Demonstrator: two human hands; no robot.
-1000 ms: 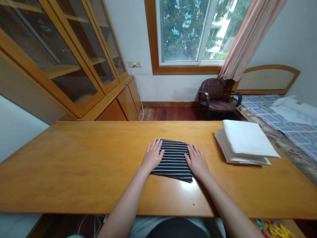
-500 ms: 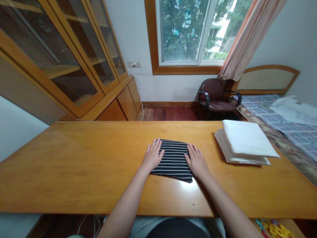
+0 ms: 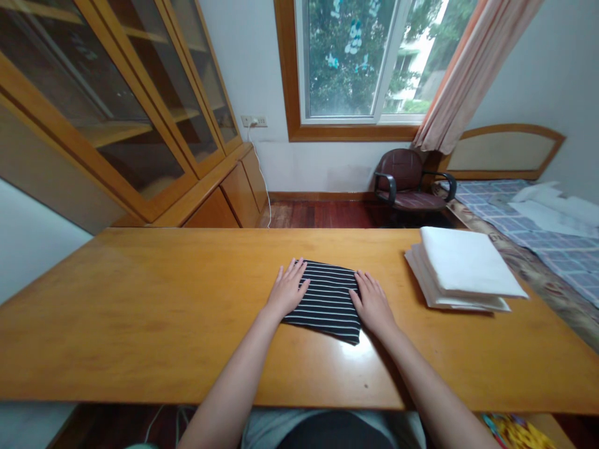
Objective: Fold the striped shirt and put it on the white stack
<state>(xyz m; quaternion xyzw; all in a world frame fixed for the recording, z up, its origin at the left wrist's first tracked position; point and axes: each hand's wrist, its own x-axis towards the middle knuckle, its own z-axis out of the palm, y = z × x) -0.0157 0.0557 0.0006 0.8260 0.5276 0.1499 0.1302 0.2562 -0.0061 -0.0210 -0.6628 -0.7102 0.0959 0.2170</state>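
Observation:
A black cloth with thin white stripes [image 3: 328,299], folded into a flat, roughly square shape, lies slightly askew on the wooden table [image 3: 154,312]. Its left edge is under my left hand [image 3: 287,292], which rests flat with the fingers stretched forward. On the opposite edge lies my right hand [image 3: 373,304], also flat, fingers extended and the thumb pointing inward over the stripes. Neither hand grips the cloth. Parts of its left and right edges are hidden beneath my hands.
A stack of white folded sheets [image 3: 468,262] stands on the table at the right. Beyond the table are a dark red armchair [image 3: 405,178], a bed with a checked cover [image 3: 510,199] and a glass-fronted cabinet [image 3: 140,112]. Yellow items [image 3: 519,431] show below the front edge.
The striped cloth has turned slightly clockwise, its near edge shifting a little left. My left hand has moved slightly forward with it; the right hand stays nearly in place.

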